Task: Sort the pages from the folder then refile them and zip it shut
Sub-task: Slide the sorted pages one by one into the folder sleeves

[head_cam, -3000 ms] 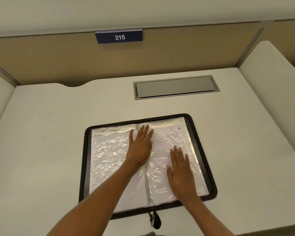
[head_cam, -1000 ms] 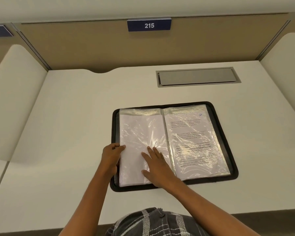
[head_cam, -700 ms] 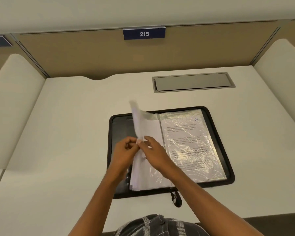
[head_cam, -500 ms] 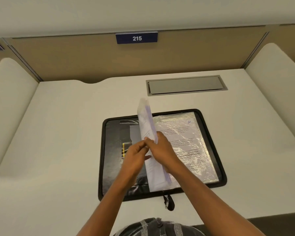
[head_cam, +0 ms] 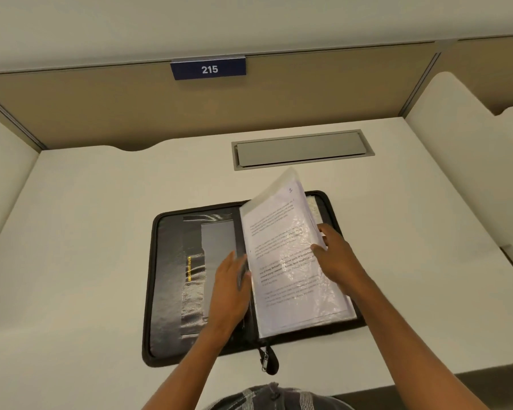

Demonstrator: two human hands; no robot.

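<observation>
Black folder [head_cam: 166,291] lying open at frame centre on the white desk [head_cam: 86,232]
Right hand [head_cam: 335,255] pinches the outer edge of the sleeved pages [head_cam: 288,261], thumb on top, holding them tilted over the folder's right half; left hand [head_cam: 230,288] rests straight-fingered along the spine

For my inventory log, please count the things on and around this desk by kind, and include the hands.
Folder: 1
Sleeve stack: 1
Zip pull: 1
Hatch: 1
Sign: 1
Hands: 2 (left hand, right hand)
Total: 7
</observation>
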